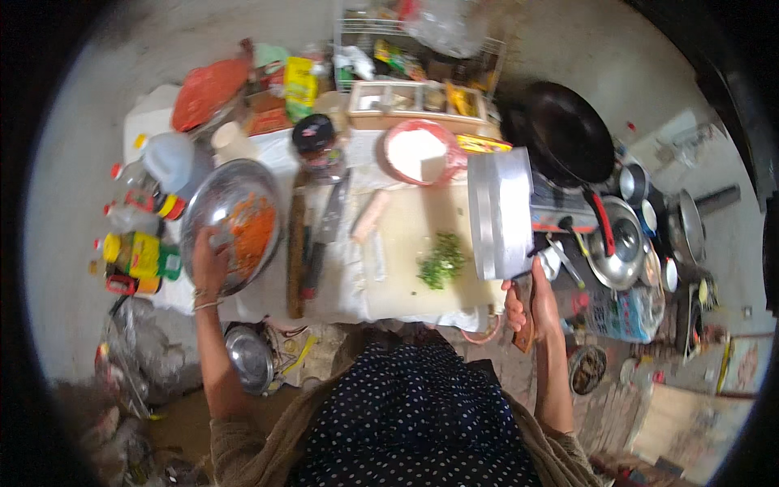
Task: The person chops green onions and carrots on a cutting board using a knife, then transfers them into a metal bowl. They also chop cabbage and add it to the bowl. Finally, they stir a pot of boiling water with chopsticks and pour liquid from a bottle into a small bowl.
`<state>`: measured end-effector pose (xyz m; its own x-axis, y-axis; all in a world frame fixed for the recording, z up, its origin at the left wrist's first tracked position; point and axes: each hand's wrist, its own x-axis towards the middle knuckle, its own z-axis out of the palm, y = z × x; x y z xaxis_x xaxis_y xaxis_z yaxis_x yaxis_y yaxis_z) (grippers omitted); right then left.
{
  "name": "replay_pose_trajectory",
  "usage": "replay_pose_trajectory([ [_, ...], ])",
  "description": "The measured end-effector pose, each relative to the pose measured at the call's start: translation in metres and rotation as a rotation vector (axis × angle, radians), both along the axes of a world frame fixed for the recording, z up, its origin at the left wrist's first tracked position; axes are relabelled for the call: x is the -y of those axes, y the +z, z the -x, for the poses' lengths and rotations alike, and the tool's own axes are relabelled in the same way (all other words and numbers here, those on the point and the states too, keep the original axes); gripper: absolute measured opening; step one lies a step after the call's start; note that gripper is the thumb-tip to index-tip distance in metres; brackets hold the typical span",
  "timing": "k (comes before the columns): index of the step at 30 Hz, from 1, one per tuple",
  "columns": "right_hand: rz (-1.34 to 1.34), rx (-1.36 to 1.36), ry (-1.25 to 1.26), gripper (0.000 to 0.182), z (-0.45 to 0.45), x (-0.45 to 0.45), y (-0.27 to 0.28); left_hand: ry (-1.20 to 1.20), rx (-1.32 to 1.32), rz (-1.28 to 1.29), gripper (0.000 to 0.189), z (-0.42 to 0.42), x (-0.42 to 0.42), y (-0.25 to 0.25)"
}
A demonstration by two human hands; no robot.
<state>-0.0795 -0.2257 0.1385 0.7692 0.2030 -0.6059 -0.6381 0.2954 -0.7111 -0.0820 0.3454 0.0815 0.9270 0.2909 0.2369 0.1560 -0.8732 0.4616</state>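
Note:
My right hand (529, 298) grips the wooden handle of a broad cleaver (500, 213), its blade raised above the right edge of a pale cutting board (395, 286). A small heap of chopped green herbs (443, 260) lies on the board. At the board's upper left rests a pinkish, sausage-like piece (371, 216). My left hand (210, 259) reaches over the near side of a stainless steel bowl (261, 176) of shredded orange vegetable, likely carrot (251, 234). Its fingers are blurred inside the bowl, so whether they grip anything is unclear.
Between bowl and board lie a knife (333, 213) and a wooden rolling pin (296, 243). Behind stand a lidded jar (316, 143), a pink bowl of white contents (419, 151) and a seasoning box (420, 100). Bottles (143, 252) line the left; a black wok (566, 131) sits right.

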Motion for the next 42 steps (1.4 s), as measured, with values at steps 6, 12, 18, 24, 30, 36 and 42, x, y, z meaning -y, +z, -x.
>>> replay_pose_trajectory([
  [6,0.031,-0.219,-0.179,0.066,0.071,0.049,-0.068,-0.109,0.144,0.102,0.04,-0.031,0.137,0.056],
  [12,-0.108,-0.252,-0.154,0.069,0.074,0.03,-0.097,-0.759,-0.189,0.647,0.027,-0.082,0.326,0.01],
  [18,-0.153,-0.298,-0.187,0.07,0.069,0.022,-0.108,-1.057,-0.045,0.377,0.034,-0.154,0.38,-0.069],
  [24,-0.169,-0.284,-0.169,0.069,0.069,0.012,-0.113,-1.115,-0.205,0.513,0.037,-0.106,0.355,-0.073],
  [30,-0.075,-0.257,-0.142,0.067,0.071,-0.017,-0.11,-0.939,-0.07,0.464,0.047,-0.081,0.353,-0.068],
  [36,-0.089,-0.291,-0.207,0.067,0.081,-0.049,-0.121,-0.81,-0.034,0.318,0.051,-0.055,0.368,-0.083],
  [42,-0.12,-0.243,-0.16,0.067,0.078,-0.091,-0.125,-0.629,0.037,0.449,0.051,-0.052,0.376,-0.088],
])
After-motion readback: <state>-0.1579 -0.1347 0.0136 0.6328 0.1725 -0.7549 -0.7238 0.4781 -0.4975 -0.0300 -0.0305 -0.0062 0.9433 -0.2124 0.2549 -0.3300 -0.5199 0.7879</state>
